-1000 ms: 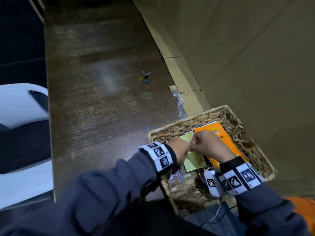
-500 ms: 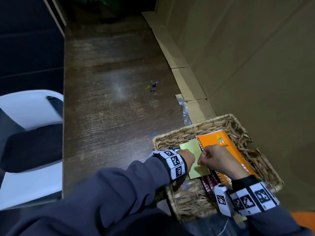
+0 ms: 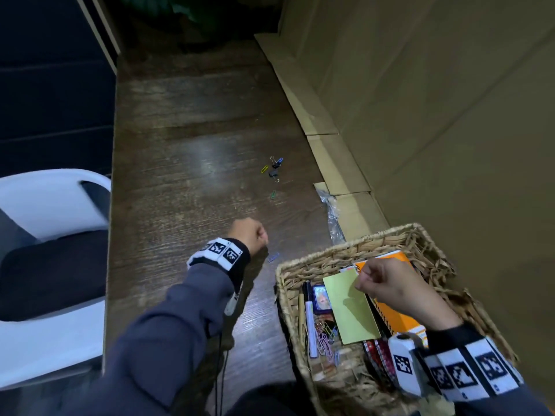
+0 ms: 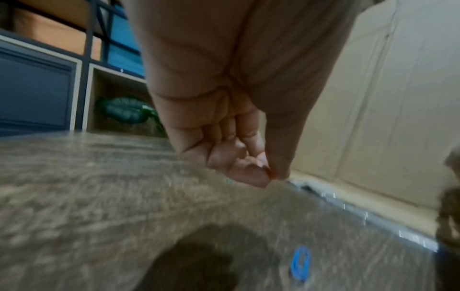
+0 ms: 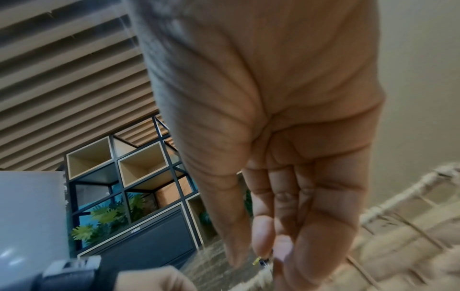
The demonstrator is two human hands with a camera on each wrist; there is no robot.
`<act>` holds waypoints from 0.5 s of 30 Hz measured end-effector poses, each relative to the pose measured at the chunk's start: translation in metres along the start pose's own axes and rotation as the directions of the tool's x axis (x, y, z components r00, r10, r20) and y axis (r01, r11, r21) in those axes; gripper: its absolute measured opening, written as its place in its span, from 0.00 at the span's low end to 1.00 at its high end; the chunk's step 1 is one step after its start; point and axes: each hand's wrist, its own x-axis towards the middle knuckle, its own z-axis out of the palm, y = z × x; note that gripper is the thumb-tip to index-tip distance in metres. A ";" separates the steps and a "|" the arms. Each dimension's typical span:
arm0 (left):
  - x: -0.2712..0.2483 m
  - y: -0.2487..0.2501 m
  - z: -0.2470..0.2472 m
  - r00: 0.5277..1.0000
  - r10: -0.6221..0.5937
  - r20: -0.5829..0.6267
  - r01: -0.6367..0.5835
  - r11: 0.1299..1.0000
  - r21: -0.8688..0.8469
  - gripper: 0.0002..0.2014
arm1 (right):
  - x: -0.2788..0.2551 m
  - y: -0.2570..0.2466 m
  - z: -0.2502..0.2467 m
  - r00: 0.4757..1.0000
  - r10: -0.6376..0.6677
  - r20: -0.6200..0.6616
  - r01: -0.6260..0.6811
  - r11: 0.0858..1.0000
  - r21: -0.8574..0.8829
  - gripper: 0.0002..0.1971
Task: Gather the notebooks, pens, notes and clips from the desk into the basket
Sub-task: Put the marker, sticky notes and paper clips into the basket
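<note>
**Dark wood surface, wicker basket at its near right corner**

Dark brown wood grain runs the length of the surface [image 3: 186, 163], which is narrow and stretches away from the person. Along its right side stands a wall of tan cardboard panels [image 3: 435, 115]. To the left sits a white chair [image 3: 45, 211] with a black seat pad. The wrist views show a room with open cube shelving [image 5: 139, 167], artificial green leaves [image 4: 124, 110], dark cabinet fronts and a slatted ceiling.

The woven basket [image 3: 303, 265] sits at the near right of the surface. Inside it lie an orange spiral notebook [image 3: 399, 319], a pale green note [image 3: 348, 307], pens [image 3: 309, 319] along the left wall and a tangle of paper clips [image 3: 326, 337].

On the bare wood, a blue paper clip [image 3: 272, 257] lies just beside the basket's far left corner. Farther up, well apart from it, sit a green clip [image 3: 273, 194] and a small cluster of clips [image 3: 272, 169], including black binder clips.

The left hand [image 3: 249, 235] hovers low over the surface near the blue clip, fingers curled and thumb against fingertips, with nothing visible between them. The right hand [image 3: 387, 283] is over the basket, fingertips pinched at the top edge of the green note; whether it truly grips the note cannot be told.
</note>
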 end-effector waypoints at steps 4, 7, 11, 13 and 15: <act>0.018 -0.002 0.027 0.998 -0.022 0.060 0.018 0.998 0.068 0.09 | 0.028 -0.035 -0.021 0.998 -0.060 -0.032 0.057 0.995 -0.083 0.07; 0.025 0.002 0.042 0.993 -0.025 0.118 0.006 0.988 0.156 0.05 | 0.059 -0.068 -0.038 0.988 -0.128 -0.083 0.119 0.988 -0.103 0.08; 0.037 -0.006 0.053 0.985 -0.059 0.161 0.024 0.978 0.208 0.14 | 0.118 -0.110 -0.044 0.983 -0.163 -0.081 0.162 0.986 -0.023 0.06; 0.041 -0.011 0.058 0.984 -0.056 0.171 0.019 0.978 0.210 0.13 | 0.155 -0.124 -0.035 0.983 -0.163 -0.082 0.160 0.986 -0.040 0.05; 0.043 -0.015 0.059 0.982 -0.056 0.181 0.021 0.982 0.189 0.12 | 0.194 -0.133 -0.018 0.988 -0.138 -0.067 0.134 0.989 -0.071 0.06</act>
